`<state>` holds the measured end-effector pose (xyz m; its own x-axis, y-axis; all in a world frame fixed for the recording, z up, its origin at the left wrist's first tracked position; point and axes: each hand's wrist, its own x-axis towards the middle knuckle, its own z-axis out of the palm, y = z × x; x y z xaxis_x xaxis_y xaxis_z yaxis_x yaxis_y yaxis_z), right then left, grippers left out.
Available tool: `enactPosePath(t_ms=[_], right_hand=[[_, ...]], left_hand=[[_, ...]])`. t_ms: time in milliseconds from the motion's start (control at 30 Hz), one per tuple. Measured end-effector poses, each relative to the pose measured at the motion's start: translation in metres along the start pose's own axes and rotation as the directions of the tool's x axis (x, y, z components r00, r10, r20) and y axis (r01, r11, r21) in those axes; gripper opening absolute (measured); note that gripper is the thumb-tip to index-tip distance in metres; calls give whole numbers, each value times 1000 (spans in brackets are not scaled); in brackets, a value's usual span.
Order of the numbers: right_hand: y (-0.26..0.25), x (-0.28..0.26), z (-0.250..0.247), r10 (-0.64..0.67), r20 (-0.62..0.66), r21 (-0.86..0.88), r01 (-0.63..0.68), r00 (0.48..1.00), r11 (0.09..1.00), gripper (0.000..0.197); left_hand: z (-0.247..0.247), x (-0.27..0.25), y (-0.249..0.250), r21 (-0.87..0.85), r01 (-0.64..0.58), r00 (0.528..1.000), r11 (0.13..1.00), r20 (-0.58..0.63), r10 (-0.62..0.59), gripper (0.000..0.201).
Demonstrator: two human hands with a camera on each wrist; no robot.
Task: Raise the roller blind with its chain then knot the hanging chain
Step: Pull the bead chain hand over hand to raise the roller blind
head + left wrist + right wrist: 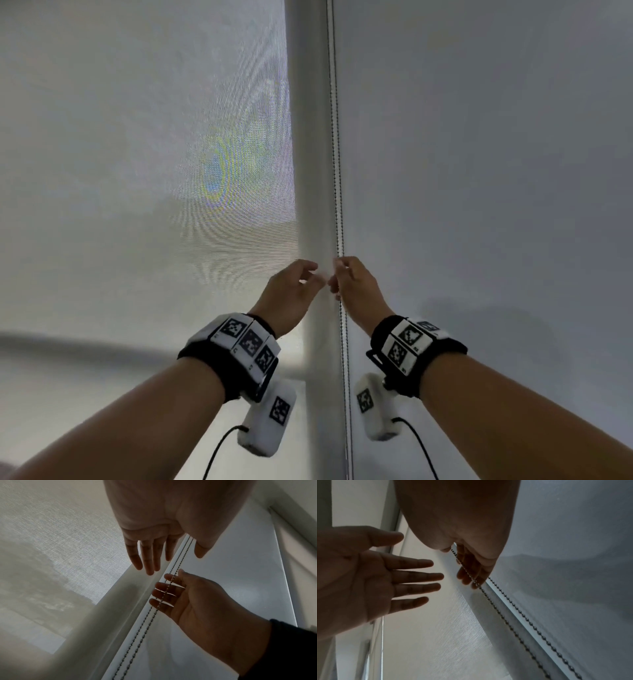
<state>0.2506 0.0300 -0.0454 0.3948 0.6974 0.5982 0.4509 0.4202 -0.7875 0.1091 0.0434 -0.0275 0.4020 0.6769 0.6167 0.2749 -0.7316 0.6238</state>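
A beaded metal chain (337, 171) hangs as two strands down the edge of the grey blind (479, 171), next to a white post (308, 137). My right hand (339, 274) is raised at the chain. Its fingers (163, 592) are nearly straight and lie against the strands (137, 635), thumb up, with no pinch showing. In the right wrist view one strand (513, 626) crosses the fingers (467, 574) and the other comes out from behind the hand. My left hand (310, 274) hovers just left of the chain, fingers (419, 576) spread, holding nothing.
A woven, see-through blind (137, 171) covers the window left of the post. A sill or frame rail (68, 342) runs low on the left. Both wrists carry marker bands and cabled camera units (267, 418).
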Motion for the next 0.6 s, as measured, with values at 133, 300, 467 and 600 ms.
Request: enactPosePath(t_ms=[133,300,467,600], right_hand=[[6,-6,7,-70,-41,45,72,997,996,26],[1,-19,11,-113,-50,48,115,992,992,30],[-12,-41,12,-176,-50,86,180,983,980,30],[-12,-51,18,-170,-67,104,177,983,979,25]], left_hand=[[4,13,8,-45,2,1000,999,-15,-2,37],[9,26,24,-159,-18,999,987,-31,14,33],[19,26,37,-359,-21,999,933,-30,11,18],[19,22,53,-550,4,998,835,-45,-35,25]])
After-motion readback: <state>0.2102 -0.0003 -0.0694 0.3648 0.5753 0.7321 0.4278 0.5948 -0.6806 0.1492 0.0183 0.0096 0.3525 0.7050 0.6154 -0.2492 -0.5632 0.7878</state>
